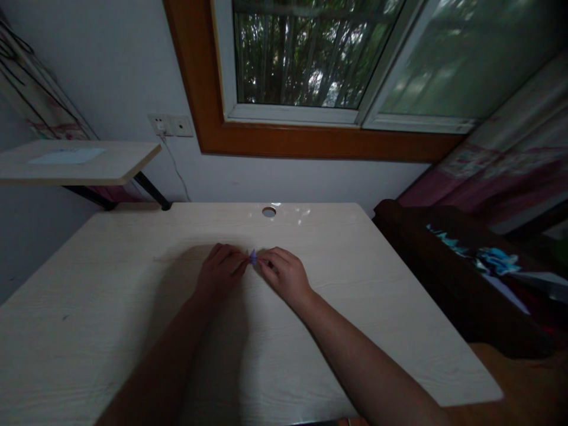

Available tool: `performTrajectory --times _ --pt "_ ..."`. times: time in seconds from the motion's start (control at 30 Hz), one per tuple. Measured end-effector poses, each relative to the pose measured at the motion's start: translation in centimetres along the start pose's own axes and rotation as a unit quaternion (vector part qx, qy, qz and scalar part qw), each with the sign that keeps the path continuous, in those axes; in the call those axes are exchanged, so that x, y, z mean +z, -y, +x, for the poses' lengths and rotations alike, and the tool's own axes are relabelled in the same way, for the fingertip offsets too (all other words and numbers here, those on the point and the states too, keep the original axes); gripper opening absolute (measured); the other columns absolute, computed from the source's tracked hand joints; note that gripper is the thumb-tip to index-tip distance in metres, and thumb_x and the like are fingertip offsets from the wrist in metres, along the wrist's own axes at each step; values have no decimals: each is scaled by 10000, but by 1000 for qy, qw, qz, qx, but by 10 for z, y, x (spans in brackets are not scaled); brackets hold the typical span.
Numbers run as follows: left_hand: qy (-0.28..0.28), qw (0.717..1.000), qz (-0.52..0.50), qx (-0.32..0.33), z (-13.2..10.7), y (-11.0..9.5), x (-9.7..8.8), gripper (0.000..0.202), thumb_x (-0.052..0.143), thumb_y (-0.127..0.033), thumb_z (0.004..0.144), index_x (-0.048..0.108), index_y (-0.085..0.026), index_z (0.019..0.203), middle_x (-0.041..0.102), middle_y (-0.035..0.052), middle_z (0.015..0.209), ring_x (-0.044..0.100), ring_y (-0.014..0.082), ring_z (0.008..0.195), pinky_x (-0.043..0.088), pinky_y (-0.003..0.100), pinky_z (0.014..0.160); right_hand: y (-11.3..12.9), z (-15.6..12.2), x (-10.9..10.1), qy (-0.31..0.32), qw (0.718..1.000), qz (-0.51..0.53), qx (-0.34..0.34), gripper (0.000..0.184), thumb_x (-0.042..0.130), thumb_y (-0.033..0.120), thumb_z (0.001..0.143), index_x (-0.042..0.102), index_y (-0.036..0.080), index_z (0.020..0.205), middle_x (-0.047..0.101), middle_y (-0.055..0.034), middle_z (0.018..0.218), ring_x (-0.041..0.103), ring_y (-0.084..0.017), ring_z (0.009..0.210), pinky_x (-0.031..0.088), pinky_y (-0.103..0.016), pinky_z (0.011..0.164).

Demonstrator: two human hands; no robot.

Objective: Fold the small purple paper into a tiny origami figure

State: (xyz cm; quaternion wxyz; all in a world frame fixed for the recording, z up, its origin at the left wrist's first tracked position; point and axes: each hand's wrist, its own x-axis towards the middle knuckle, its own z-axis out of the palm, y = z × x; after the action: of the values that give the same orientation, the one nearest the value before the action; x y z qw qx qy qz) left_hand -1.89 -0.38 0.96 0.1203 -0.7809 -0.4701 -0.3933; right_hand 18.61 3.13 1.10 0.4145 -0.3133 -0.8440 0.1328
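Between my two hands is a small purple piece that looks like folded paper (253, 257), with a pointed tip sticking up. My left hand (223, 266) pinches its left side, fingers closed. From the right, my right hand (284, 271) grips the other side between thumb and fingertips. Both hands are low over the pale wooden desk (355, 331), near its middle. The fingers cover most of the piece, so its full shape is hidden.
A raised shelf (89, 171) with a sheet of paper (66, 155) stands at the back left. A round cable hole (268, 212) lies beyond my hands. Right of the desk, dark brown furniture (417, 254) carries crumpled blue pieces (497, 260). A cable (176, 168) hangs from the wall socket (171, 125).
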Motion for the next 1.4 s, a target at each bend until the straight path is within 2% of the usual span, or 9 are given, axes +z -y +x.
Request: performTrajectory --times 0.2,0.37,0.53,0.8,1.03,1.4 --pt "4 1000 -6 5 0 1 1 57 626 -200 891 678 -211 912 654 57 876 588 191 833 520 363 788 0 1 -1 3 1000 13 -4 110 572 225 945 679 221 970 704 -66 905 644 -190 854 516 -315 774" --pt "13 999 5 32 0 0 1 57 625 -177 886 666 -207 910 648 57 866 586 192 832 524 355 781 3 4 -6 8 1000 17 -16 105 592 227 933 679 226 990 697 -70 966 619 -210 926 501 -370 850" --pt "29 998 4 56 1 -3 -1 56 629 -156 879 651 -198 908 659 62 876 581 195 834 524 359 792 3 5 -7 15 999 6 -38 124 608 220 919 691 234 1009 692 -63 964 586 -214 918 489 -385 850" --pt "24 998 4 49 2 -6 -1 53 645 -150 861 651 -198 882 663 59 865 582 195 832 520 354 796 0 4 -4 20 999 -5 -46 104 629 217 915 691 224 998 685 -61 955 566 -214 915 471 -384 847" --pt "9 999 0 33 2 -6 -2 111 650 -167 860 650 -194 968 666 66 910 594 206 879 518 376 843 0 4 -4 -7 998 14 -57 99 633 194 911 680 229 991 682 -56 942 565 -207 891 467 -382 809" --pt "27 999 -15 30 3 -8 -1 64 643 -151 867 647 -187 920 663 63 892 578 200 861 517 362 817 1 3 -3 -6 999 13 -50 91 638 195 908 693 229 972 667 -56 918 555 -206 869 465 -374 803"
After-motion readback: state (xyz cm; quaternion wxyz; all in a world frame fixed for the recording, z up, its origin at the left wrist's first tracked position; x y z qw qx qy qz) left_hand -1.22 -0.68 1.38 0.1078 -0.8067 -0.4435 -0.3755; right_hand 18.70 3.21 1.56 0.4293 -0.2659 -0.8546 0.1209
